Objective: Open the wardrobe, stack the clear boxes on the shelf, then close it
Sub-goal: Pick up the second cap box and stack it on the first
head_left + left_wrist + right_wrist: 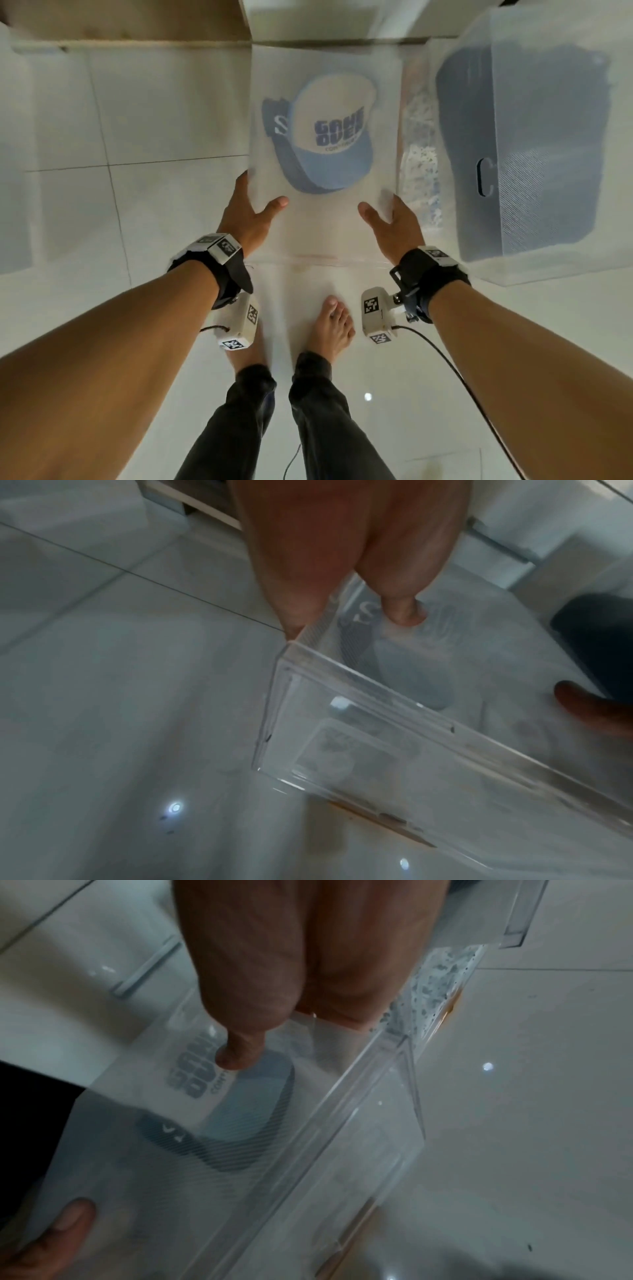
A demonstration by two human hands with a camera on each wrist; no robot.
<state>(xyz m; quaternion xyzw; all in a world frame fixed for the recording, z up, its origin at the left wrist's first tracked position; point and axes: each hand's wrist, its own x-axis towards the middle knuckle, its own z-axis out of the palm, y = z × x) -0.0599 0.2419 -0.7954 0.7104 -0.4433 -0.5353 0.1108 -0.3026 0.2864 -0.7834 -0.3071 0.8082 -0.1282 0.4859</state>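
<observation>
From the head view, the left hand [247, 214] and right hand [390, 222] clasp opposite sides of a clear box [322, 171], thumbs on top, a cap [329, 137] inside. Just right of the right hand sits a second clear box [534, 154]. The left wrist view shows fingers down the box's side, seemingly above the tiled floor [103, 696]. The right wrist view shows the same grip.

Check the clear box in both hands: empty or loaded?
Loaded: the clear box holds a blue-and-white cap, visible through its lid.
</observation>
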